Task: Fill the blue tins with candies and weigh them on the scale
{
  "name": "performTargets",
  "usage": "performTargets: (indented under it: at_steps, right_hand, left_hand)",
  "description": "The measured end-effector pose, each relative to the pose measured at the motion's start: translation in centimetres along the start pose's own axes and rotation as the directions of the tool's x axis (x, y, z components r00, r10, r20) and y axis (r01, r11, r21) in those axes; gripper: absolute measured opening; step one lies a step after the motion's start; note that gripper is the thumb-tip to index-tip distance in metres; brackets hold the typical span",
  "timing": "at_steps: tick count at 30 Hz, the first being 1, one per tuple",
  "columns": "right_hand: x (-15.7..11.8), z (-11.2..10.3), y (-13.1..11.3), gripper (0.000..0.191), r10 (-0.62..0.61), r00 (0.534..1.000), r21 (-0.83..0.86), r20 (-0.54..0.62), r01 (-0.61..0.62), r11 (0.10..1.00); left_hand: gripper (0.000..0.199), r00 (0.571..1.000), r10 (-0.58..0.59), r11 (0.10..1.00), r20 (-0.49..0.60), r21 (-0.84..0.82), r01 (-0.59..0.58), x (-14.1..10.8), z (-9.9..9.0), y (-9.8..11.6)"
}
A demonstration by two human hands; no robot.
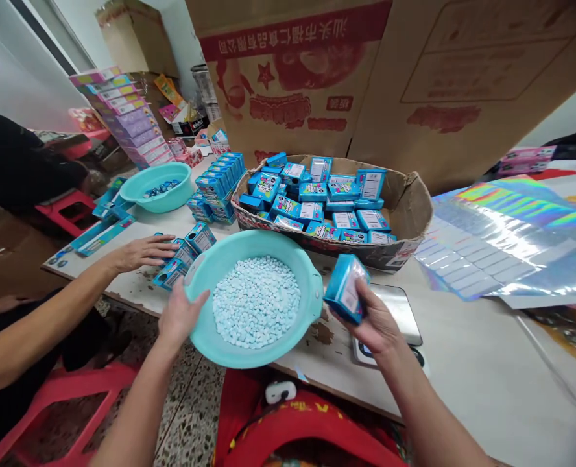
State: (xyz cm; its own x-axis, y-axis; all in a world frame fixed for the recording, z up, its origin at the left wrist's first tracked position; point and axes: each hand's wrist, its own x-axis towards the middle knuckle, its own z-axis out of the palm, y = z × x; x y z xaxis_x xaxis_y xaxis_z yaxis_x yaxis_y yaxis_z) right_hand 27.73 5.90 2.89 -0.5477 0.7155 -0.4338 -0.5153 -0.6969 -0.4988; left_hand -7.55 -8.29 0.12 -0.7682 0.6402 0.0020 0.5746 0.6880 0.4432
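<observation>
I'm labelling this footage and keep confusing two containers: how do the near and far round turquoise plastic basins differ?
The near round turquoise plastic basin holds loose pale-blue pellets; the far round turquoise plastic basin holds darker, shiny blue pieces. The person's left hand grips the near basin's rim; no hand touches the far basin. Both are round and turquoise.

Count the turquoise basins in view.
2: the near basin of pale pellets, between the left hand and right hand, and the far basin of small blue pieces, farther left on the table. More could hide behind the big carton.
</observation>
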Motion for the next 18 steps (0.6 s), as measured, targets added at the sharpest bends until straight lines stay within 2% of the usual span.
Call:
performTargets:
  at_steps: [2, 4, 6, 8, 10, 11, 16, 18]
  right_hand:
    - [0.9, 0.8, 0.8, 0.040, -0.012, 0.998, -0.151, -0.063, 0.002, 0.988]
    - [1.3, 2.2, 1.3, 0.038, -0.021, 0.994, -0.292, -0.103, -0.010, 0.956]
    - [1.1, 3.7, 2.1, 0.036, -0.014, 0.994, -0.380, -0.112, -0.029, 0.925]
    - [0.7, 5.0, 2.8, 0.038, 0.005, 0.998, -0.439, -0.069, -0.035, 0.898]
    - [0.4, 5.9, 3.3, 0.041, 0.031, 0.999, -0.484, 0.013, -0.021, 0.875]
    - [0.4, 6.2, 3.3, 0.041, 0.026, 0.999, -0.496, 0.039, -0.003, 0.868]
    - [1.1, 6.6, 2.0, 0.041, -0.160, 0.987, -0.495, -0.013, 0.133, 0.859]
    - [1.4, 6.9, 1.8, 0.042, -0.152, 0.987, -0.527, 0.051, 0.156, 0.835]
  left_hand:
    - [0.063, 0.993, -0.075, 0.982, 0.097, -0.164, 0.090, 0.2, 0.4, -0.8]
    - [0.057, 0.995, -0.080, 0.921, 0.052, -0.377, 0.094, -0.4, 0.6, -2.0]
    - [0.063, 0.988, -0.150, 0.791, -0.022, -0.603, 0.107, -1.8, 0.7, -3.7]
    - [0.071, 0.957, -0.283, 0.628, -0.060, -0.766, 0.138, -3.4, 0.6, -5.4]
    - [0.075, 0.916, -0.391, 0.511, -0.090, -0.849, 0.134, -4.4, 0.5, -6.4]
    - [0.075, 0.905, -0.411, 0.485, -0.108, -0.867, 0.117, -4.6, 0.5, -6.4]
    - [0.073, 0.932, -0.334, 0.443, -0.142, -0.896, 0.022, -4.2, 0.7, -4.1]
    - [0.073, 0.914, -0.376, 0.415, -0.154, -0.910, 0.017, -4.0, 0.5, -3.8]
